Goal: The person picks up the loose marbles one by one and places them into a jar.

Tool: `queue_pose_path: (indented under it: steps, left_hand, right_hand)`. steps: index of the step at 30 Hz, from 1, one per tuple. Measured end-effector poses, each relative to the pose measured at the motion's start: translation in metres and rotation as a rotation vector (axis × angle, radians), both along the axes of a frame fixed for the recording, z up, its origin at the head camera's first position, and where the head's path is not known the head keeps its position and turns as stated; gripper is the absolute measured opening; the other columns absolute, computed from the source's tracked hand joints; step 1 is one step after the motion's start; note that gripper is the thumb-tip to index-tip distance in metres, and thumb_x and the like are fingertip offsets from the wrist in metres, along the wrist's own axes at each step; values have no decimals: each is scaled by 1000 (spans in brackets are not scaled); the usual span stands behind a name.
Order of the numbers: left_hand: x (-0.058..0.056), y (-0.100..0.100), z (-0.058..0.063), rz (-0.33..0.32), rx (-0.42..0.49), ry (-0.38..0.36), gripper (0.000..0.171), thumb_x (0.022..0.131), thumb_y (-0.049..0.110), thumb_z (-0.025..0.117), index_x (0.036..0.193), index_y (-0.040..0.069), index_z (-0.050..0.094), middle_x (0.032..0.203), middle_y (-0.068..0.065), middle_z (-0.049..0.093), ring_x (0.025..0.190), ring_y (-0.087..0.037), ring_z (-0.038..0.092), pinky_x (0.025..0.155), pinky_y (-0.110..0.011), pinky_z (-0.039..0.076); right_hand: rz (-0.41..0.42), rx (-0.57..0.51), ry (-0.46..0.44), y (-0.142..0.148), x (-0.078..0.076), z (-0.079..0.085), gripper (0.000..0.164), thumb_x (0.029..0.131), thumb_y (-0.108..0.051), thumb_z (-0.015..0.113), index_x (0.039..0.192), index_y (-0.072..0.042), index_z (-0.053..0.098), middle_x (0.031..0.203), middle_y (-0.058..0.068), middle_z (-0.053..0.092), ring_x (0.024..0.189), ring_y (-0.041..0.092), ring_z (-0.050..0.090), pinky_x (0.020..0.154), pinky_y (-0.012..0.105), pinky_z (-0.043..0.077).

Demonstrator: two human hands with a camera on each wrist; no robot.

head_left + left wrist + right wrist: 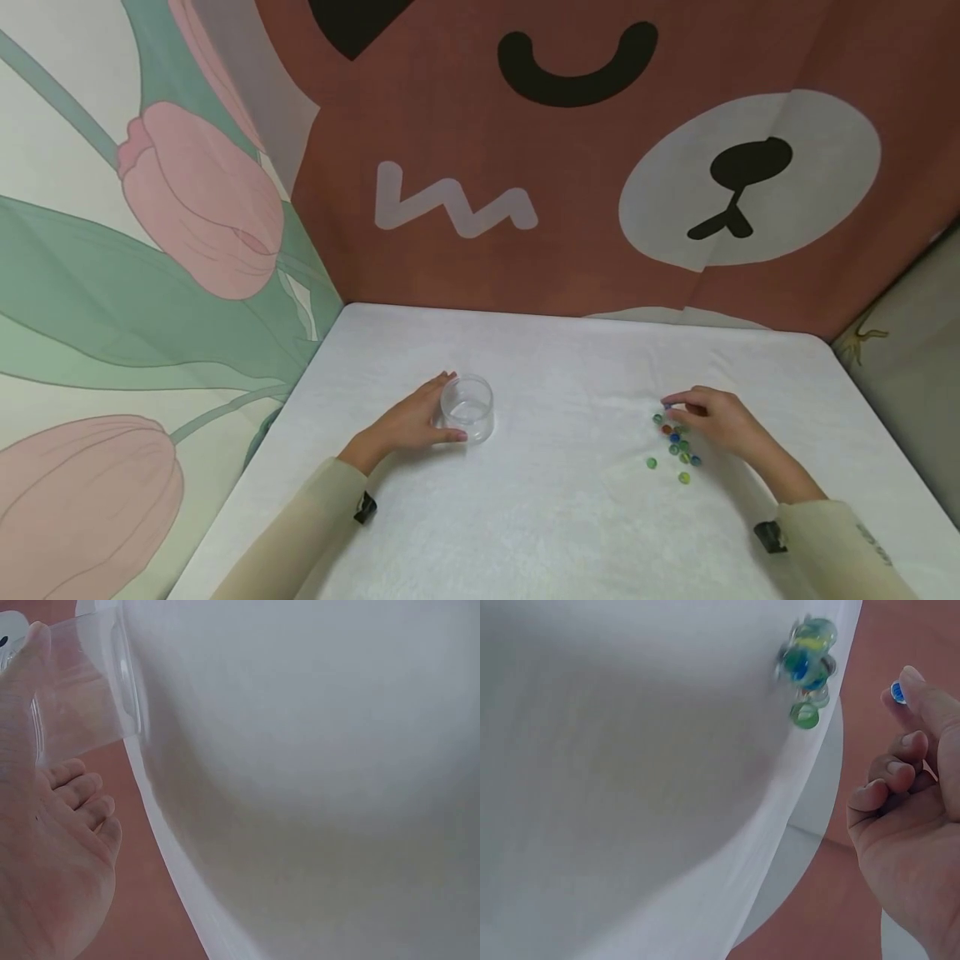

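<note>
My left hand [411,418] holds a clear round container [468,408] at its left side, thumb at the near side and fingers at the far side. The container stands upright on the white table. In the left wrist view, its see-through wall [82,690] shows beside the thumb. My right hand [722,417] pinches a blue marble [898,692] between thumb and index finger, the other fingers curled in. Just below that hand lies a loose group of glass marbles [674,437], mostly green and blue, with a red one [667,430] among them.
A white cloth covers the table [555,517]. Two green marbles, one at the left [652,463] and one nearer [684,478], lie slightly apart from the group. Behind the table hangs a brown backdrop [450,275] with a printed bear face; a tulip-print curtain [210,200] hangs at left.
</note>
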State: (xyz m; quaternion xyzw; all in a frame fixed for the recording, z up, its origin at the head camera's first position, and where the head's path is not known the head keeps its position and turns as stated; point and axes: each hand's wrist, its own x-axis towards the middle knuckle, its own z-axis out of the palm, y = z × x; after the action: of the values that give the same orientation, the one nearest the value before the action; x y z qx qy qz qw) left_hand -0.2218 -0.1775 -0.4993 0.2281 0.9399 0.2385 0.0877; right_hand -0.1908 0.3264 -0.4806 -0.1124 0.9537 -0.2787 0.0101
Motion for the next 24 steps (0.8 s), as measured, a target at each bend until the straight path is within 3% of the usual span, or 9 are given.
queue_pose_path:
  steps: [6,14,24]
  left_hand:
    - [0,1,-1,8,-2,-2,110,80,61,79,161,10,25,166,-14,26,153,-30,25,122,-51,28]
    - [1,2,-1,17,-7,-8,110,80,62,78,162,12,24,167,-13,25,154,-29,24,121,-52,28]
    - [3,2,0,29,2,-23,109,81,59,79,162,12,24,167,-13,24,154,-30,23,122,-52,27]
  right_hand:
    - [57,-21,83,-8,3,1,22,93,-16,74,111,-4,76,70,-4,44,65,6,39,55,24,33]
    - [74,-53,62,-21,3,2,21,94,-17,73,112,-5,76,70,-6,51,62,6,42,56,24,36]
    - [121,-115,149,-36,5,0,17,93,-14,74,107,-5,77,68,-7,45,60,3,37,51,23,34]
